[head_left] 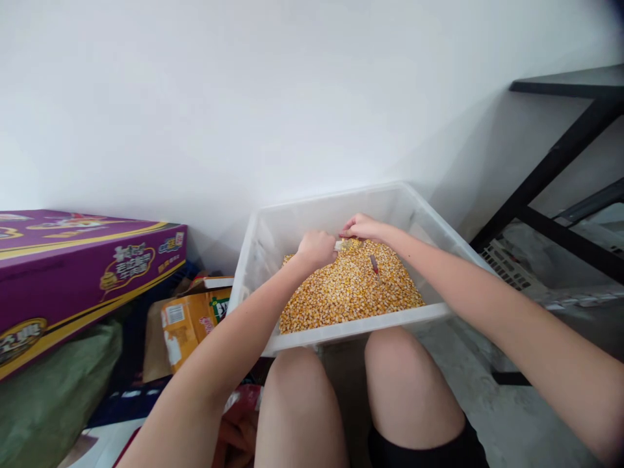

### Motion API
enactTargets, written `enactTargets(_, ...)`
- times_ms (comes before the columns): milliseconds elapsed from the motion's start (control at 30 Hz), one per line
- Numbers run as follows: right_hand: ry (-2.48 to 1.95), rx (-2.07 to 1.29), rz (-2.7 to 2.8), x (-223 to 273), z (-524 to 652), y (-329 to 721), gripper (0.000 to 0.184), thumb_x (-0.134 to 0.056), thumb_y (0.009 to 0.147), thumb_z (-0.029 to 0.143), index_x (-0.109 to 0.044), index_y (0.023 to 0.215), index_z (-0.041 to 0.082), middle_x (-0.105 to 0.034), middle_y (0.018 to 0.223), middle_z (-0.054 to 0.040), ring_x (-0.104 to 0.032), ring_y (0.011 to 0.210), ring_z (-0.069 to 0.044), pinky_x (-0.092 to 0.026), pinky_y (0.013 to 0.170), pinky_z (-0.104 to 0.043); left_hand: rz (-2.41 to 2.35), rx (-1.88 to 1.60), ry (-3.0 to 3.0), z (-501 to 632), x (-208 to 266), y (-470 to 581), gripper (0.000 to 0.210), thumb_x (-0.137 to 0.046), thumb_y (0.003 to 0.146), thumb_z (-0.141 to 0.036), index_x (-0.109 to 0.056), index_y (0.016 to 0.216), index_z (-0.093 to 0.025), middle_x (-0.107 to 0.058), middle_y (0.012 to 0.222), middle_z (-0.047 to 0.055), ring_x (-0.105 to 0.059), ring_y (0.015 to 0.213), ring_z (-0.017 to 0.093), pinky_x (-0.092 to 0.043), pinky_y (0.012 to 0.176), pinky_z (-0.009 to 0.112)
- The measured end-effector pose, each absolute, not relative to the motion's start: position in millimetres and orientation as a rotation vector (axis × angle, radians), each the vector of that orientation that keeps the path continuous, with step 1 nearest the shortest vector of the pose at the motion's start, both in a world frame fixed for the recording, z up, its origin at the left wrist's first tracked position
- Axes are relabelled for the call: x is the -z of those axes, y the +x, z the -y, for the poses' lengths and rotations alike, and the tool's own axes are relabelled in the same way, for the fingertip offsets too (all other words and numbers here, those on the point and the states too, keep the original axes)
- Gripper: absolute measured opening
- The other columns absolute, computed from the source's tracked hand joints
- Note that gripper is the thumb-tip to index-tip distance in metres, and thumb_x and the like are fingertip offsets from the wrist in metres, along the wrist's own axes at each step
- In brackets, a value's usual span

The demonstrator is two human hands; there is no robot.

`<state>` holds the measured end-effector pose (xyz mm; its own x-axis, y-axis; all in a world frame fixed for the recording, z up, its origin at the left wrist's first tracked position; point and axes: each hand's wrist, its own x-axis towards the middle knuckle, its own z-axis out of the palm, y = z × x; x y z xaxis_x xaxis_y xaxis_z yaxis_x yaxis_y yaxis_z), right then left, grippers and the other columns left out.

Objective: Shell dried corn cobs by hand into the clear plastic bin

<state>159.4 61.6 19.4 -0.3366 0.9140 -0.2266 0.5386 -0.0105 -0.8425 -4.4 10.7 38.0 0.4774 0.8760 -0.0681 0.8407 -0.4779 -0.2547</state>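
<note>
My left hand [316, 249] is closed in a fist around what looks like a partly stripped corn cob [340, 246], its pale end showing beside the fingers. My right hand [363, 227] is at the cob's other end, fingers bent and closed against it; the exact contact is too small to see. Both hands are just above a heap of loose yellow corn kernels [346, 289] in a large whitish plastic bin [341, 330]. On the kernels, below my right hand, lies a small slim tool with a dark reddish handle [374, 262].
The bin stands against a white wall [292, 97], in front of my knees. To the left are a purple carton [92, 260], an orange package [188, 325] and a green sack [63, 383]. A black metal frame [541, 175] and a white crate [511, 266] stand at right.
</note>
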Motion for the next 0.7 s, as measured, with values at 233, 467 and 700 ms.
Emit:
enactTargets(233, -1.354, -1.558, 1.794, -36.3, -59.7, 184.7, 0.021, -0.070, 0.066, 0.019, -0.068, 0.087, 0.015, -0.065, 0.106, -0.0096, -0.060, 0.085, -0.016, -0.050, 0.063, -0.021, 1.506, -0.241, -2.515, -12.0, -42.1, -8.5, 0.033, -0.044, 0.080, -0.035, -0.068, 0.089, -0.015, -0.067, 0.089, 0.014, -0.063, 0.082, 0.026, -0.047, 0.070, 0.033)
enactTargets(467, -1.306, -1.414, 2.040, -38.2, -54.6, 173.7, 0.031, -0.073, 0.064, 0.037, -0.070, 0.085, 0.015, -0.067, 0.079, -0.0063, -0.055, 0.063, -0.011, -0.043, 0.053, -0.021, 1.525, -0.254, -2.512, -11.6, -43.0, -8.4, 0.032, -0.046, 0.079, -0.036, -0.068, 0.091, -0.016, -0.067, 0.091, 0.013, -0.063, 0.084, 0.025, -0.047, 0.071, 0.032)
enactTargets(700, -1.590, -1.115, 1.955, -12.3, -53.4, 141.0, 0.015, -0.064, 0.065, 0.025, -0.067, 0.075, 0.013, -0.061, 0.064, -0.0031, -0.053, 0.057, -0.013, -0.040, 0.049, -0.022, 1.535, -0.292, -2.549, -11.8, -35.2, -7.7, 0.030, -0.049, 0.079, -0.033, -0.068, 0.096, -0.017, -0.067, 0.094, 0.013, -0.062, 0.089, 0.025, -0.046, 0.078, 0.033)
